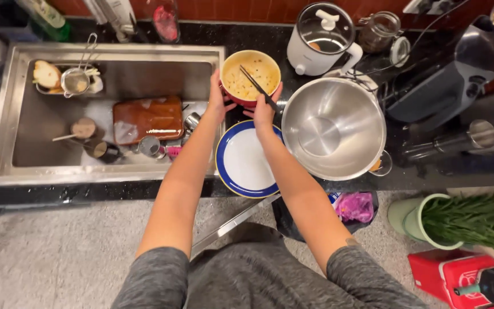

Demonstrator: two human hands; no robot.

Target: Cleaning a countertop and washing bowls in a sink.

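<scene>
- green bottle (46,16), upper left corner of frame, lying slanted on the black counter behind the sink; pale label on its side, print too small to make out
- white package or carton (114,16), top edge left of centre, tilted; only the lower part is in frame
- crumpled pink-purple plastic wrapper (354,206), lower right of centre, sitting in a dark bag below the counter edge; a small blue-and-white packet (334,198) is just left of it, touching
- no signs or screens visible
</scene>
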